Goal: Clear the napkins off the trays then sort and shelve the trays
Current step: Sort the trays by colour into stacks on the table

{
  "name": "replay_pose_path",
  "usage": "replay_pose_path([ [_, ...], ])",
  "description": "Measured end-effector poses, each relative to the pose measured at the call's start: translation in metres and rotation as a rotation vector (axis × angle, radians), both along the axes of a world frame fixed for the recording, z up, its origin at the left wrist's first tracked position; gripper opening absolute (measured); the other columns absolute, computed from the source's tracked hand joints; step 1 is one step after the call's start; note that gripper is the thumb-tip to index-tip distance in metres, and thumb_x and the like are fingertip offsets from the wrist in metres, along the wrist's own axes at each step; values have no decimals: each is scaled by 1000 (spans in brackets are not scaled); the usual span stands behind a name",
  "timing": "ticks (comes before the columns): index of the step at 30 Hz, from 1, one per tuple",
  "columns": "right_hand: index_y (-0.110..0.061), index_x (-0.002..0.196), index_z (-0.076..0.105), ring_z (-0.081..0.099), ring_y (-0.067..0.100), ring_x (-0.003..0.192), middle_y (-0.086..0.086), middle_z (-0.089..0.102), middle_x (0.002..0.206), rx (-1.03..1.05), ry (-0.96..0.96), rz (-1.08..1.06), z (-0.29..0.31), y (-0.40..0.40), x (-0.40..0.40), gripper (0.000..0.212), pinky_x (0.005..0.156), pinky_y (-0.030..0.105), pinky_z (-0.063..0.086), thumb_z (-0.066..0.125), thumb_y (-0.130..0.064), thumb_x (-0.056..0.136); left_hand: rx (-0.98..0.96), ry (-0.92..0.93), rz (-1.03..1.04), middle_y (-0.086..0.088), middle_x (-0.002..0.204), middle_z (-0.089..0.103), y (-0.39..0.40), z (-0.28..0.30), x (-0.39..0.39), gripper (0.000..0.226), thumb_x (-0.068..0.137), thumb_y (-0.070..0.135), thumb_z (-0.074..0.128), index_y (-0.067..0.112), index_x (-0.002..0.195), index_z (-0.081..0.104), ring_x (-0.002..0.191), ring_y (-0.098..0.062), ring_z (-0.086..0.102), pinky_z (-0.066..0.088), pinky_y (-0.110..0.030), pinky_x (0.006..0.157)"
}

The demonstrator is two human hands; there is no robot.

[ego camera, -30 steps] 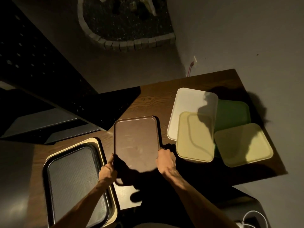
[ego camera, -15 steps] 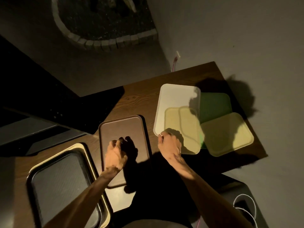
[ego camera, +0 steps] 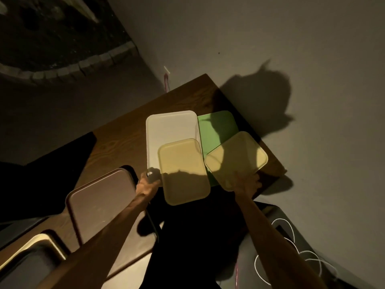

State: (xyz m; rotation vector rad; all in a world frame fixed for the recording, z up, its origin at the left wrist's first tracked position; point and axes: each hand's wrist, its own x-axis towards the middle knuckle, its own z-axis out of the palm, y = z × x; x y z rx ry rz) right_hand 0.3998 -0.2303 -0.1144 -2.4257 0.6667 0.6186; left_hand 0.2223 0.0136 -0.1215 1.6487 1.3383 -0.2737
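Several trays overlap on the wooden table [ego camera: 125, 140]. A white tray [ego camera: 170, 130] lies under a yellow tray [ego camera: 183, 170]. Beside them, a green tray [ego camera: 216, 130] lies under a second yellow tray [ego camera: 237, 157]. My right hand [ego camera: 246, 182] grips the near edge of that second yellow tray. At the white tray's near-left corner is my left hand [ego camera: 146, 183], in shadow, so its hold is unclear. A brown tray [ego camera: 104, 203] lies flat under my left forearm. No napkins are in view.
A black tray [ego camera: 25, 268] sits inside a cream tray [ego camera: 41, 239] at the bottom left. The table's right side runs along a grey wall [ego camera: 291, 59]. White cable [ego camera: 291, 243] loops over a dark object at the bottom right. A dark unit fills the left side.
Both hands let go of the brown tray, which now lies on the table. They moved right: the left to the white tray's corner, the right onto the far-right yellow tray. The camera turned right.
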Motion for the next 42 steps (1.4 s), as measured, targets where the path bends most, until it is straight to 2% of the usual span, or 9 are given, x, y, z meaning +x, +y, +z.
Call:
replay_pose_path([
  [8, 1, 139, 39, 51, 39, 120, 22, 49, 136, 284, 89, -231, -18, -15, 2, 52, 78, 37, 40, 51, -27, 97, 32, 226, 152, -27, 144, 39, 1, -17, 10, 86, 83, 34, 68, 4, 149, 22, 126, -44, 48, 45, -48, 103],
  [16, -9, 133, 49, 52, 42, 117, 22, 57, 128, 272, -237, -232, -16, -30, -4, 37, 99, 53, 44, 32, -19, 102, -375, -3, 409, -10, 73, 59, -41, -1, 9, 31, 89, 15, 69, -4, 114, 64, 58, -21, 56, 46, -19, 34],
  [23, -4, 127, 58, 55, 23, 109, 7, 59, 114, 491, -200, 55, -20, -15, -3, 35, 94, 37, 43, 42, -18, 98, -520, -265, 451, -12, 86, 58, -30, 8, -6, 12, 98, 12, 53, 10, 89, 60, 69, -19, 57, 52, -29, 54],
  [27, -3, 133, 53, 54, 26, 120, 12, 60, 129, 564, -180, 243, -14, 23, -19, 43, 106, 37, 41, 39, -25, 100, -723, -381, 521, -5, 94, 69, -27, 21, -7, 11, 98, 18, 54, 16, 104, 63, 83, -19, 66, 61, -34, 62],
  [31, 0, 113, 60, 61, 20, 86, 6, 65, 96, 705, -174, 303, -9, 50, -35, 51, 83, 40, 50, 36, -35, 86, -848, -404, 652, -8, 102, 75, -22, 22, -16, 44, 95, 18, 59, 16, 137, 46, 92, -27, 73, 61, -44, 74],
  [33, 6, 128, 54, 58, 29, 109, 18, 62, 118, 761, -120, 216, -11, 58, -38, 59, 99, 43, 49, 38, -27, 81, -872, -394, 657, -16, 111, 68, -24, 24, -22, 62, 94, 17, 61, 22, 149, 31, 98, -32, 71, 61, -46, 75],
  [36, 12, 136, 43, 49, 25, 118, 18, 52, 127, 874, -75, 250, -5, 68, -42, 68, 97, 14, 42, 36, -19, 76, -886, -459, 595, -11, 105, 67, -31, 30, -23, 54, 98, 19, 55, 20, 147, 34, 87, -20, 75, 61, -31, 65],
  [39, 14, 139, 34, 44, 30, 123, 18, 47, 132, 887, -92, 250, -15, 72, -35, 75, 92, 15, 45, 43, -22, 75, -953, -475, 653, -15, 118, 68, -27, 30, -22, 53, 89, 24, 64, 22, 138, 42, 98, -33, 71, 61, -42, 74],
  [42, 10, 131, 46, 49, 34, 118, 17, 62, 121, 743, -81, 250, -24, 76, -39, 43, 79, 6, 47, 41, 0, 90, -949, -461, 642, -9, 141, 53, -18, 26, -24, 60, 89, 22, 67, 21, 143, 41, 115, -32, 61, 58, -48, 84],
])
